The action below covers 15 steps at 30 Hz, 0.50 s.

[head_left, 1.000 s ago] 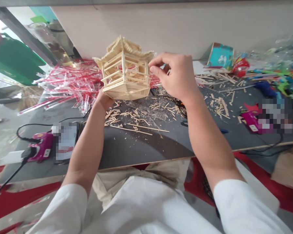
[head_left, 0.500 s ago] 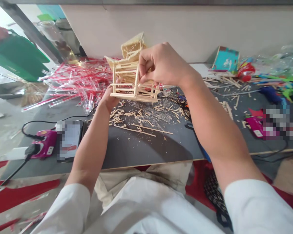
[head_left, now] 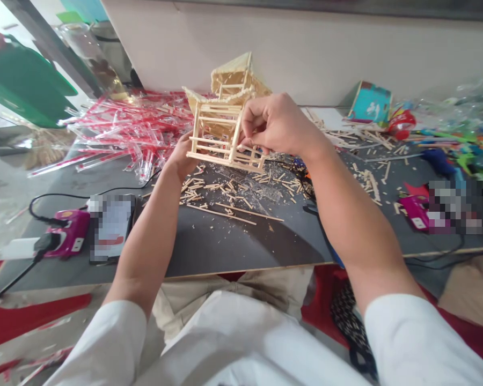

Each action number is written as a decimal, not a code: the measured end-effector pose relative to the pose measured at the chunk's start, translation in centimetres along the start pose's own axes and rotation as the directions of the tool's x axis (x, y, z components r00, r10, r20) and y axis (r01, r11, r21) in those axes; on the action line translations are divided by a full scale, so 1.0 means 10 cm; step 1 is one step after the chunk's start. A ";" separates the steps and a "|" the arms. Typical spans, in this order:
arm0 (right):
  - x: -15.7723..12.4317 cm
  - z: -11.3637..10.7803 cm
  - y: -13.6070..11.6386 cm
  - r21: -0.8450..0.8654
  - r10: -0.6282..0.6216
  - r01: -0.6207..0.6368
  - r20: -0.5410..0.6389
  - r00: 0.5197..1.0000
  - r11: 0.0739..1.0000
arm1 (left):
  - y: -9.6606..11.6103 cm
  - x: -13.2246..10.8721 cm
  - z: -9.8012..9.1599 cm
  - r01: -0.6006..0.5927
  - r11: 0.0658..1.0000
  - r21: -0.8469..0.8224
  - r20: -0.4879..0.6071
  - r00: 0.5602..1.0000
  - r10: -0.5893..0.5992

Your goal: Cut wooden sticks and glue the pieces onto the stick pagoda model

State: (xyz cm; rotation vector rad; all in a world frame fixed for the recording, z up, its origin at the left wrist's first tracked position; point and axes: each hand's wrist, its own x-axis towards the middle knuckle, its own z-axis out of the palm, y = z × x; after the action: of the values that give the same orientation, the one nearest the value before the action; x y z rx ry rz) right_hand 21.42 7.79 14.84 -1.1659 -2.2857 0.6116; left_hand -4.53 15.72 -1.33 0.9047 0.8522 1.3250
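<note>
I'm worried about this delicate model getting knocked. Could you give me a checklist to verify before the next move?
1. Bare left hand supporting the pale, house-shaped wooden stick model: ok, at its left side.
2. What the bare right hand pinches: cannot tell; fingers hide it.
3. Model raised off the flat grey tabletop: ok.
4. Tabletop free of short, pale wooden stick pieces: not ok, scattered.
5. Rectangular black-edged phone apart from the left forearm: cannot tell, they overlap in view.

Pale yellow stick model [head_left: 216,155], dark-grey tabletop [head_left: 241,246]
</note>
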 end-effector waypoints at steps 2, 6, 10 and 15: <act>-0.02 0.00 -0.01 0.007 -0.022 0.022 0.012 1.000 1.000 | 0.03 -0.02 0.03 -0.001 1.000 -0.008 0.008 1.000 0.001; -0.06 0.01 -0.04 -0.004 -0.043 0.044 0.028 0.999 0.999 | 0.08 -0.09 0.06 -0.007 1.000 0.010 -0.008 1.000 0.007; -0.09 0.04 -0.08 -0.028 -0.041 0.042 0.034 0.999 0.999 | 0.11 -0.12 0.06 -0.001 1.000 0.025 -0.012 1.000 0.001; -0.10 0.07 -0.12 -0.020 0.002 -0.002 0.026 1.000 1.000 | 0.11 -0.13 0.06 0.011 0.999 0.046 0.002 1.000 -0.011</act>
State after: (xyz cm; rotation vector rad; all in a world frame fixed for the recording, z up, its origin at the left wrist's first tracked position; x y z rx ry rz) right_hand 20.75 6.23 14.79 -1.1761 -2.3174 0.6099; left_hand -4.51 14.43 -0.07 0.9357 0.8883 1.2992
